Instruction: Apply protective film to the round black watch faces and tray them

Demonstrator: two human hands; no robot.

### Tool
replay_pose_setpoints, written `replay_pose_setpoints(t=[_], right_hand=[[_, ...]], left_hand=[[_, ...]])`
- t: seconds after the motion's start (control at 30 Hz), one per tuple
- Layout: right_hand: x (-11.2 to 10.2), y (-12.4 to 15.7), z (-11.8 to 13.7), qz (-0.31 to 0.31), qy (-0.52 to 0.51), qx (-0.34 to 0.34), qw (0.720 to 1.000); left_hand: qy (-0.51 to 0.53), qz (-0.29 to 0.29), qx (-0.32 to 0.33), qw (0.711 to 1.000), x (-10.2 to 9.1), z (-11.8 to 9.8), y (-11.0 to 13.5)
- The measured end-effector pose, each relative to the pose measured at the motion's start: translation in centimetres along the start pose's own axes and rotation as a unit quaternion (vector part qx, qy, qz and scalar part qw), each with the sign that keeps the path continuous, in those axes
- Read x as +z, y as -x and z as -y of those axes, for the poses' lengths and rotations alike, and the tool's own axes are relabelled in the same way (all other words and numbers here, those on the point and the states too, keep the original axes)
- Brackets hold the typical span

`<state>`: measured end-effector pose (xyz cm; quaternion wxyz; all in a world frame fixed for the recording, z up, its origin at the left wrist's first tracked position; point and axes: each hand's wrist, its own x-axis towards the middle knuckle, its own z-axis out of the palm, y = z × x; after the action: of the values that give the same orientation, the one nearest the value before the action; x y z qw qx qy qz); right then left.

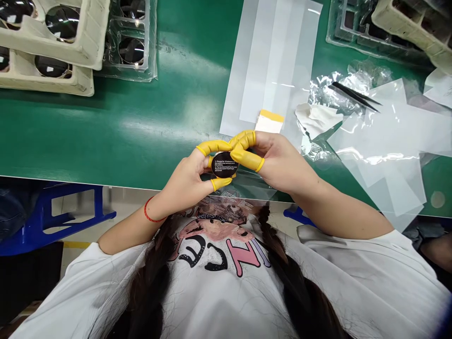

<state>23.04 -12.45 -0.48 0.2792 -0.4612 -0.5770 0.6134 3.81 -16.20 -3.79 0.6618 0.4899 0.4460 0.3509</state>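
Both my hands meet over the near edge of the green table (141,127), with yellow finger cots on the fingertips. My left hand (190,176) pinches a small round black disc (223,165) that carries white printed text. My right hand (271,157) presses its thumb and forefinger on the disc's top right edge. The disc is held just above the table's front edge.
Beige trays (52,42) of round dark discs sit at the back left, next to a clear plastic tray (132,37). Strips of clear film (271,61) lie ahead. Black tweezers (355,95) rest on crumpled and flat plastic sheets (388,136) at the right. More trays (406,23) stand at the back right.
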Motion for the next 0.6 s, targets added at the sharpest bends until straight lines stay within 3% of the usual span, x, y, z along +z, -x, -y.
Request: replay_pose_setpoints(t=[0.6], right_hand=[[0.10, -0.01, -0.41, -0.007, 0.020, -0.034, 0.999]], left_hand=[[0.002, 0.018, 0.020, 1.000, -0.20, 0.24, 0.12]])
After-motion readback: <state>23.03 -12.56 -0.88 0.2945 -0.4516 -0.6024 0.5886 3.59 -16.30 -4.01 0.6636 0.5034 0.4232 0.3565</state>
